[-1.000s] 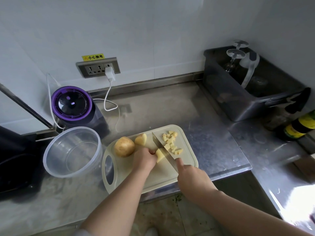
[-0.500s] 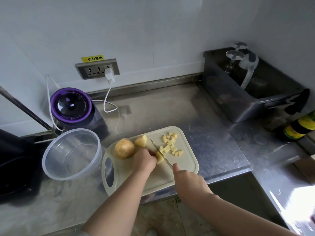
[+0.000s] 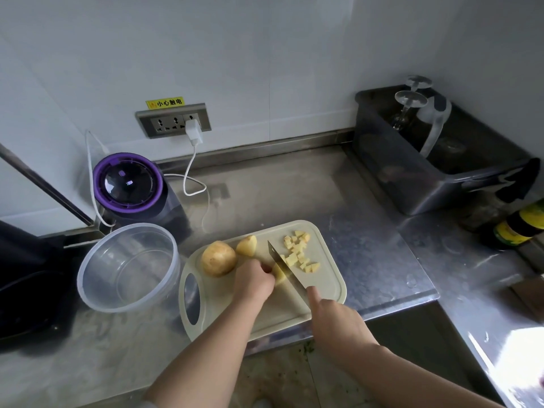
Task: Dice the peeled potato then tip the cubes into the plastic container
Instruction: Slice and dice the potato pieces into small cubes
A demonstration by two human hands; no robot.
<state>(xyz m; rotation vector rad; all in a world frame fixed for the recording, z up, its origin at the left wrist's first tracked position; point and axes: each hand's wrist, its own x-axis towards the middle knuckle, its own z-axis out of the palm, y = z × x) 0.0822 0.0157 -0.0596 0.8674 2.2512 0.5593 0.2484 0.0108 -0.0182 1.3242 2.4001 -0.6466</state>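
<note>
1. Pale plastic cutting board [image 3: 329,287] lies on the steel counter [image 3: 294,187], just beside the clear plastic container [image 3: 132,269], which stands to its left.
2. The left hand [image 3: 254,281] curls its fingers over a peeled potato piece [image 3: 279,275], pinning it to the board.
3. The right hand [image 3: 335,322] grips the knife [image 3: 284,265], forefinger stretched along the spine, blade set against that piece.
4. Cut cubes [image 3: 297,251] lie right of the blade; a round potato [image 3: 218,258] and a chunk [image 3: 246,245] sit beyond the left hand.
</note>
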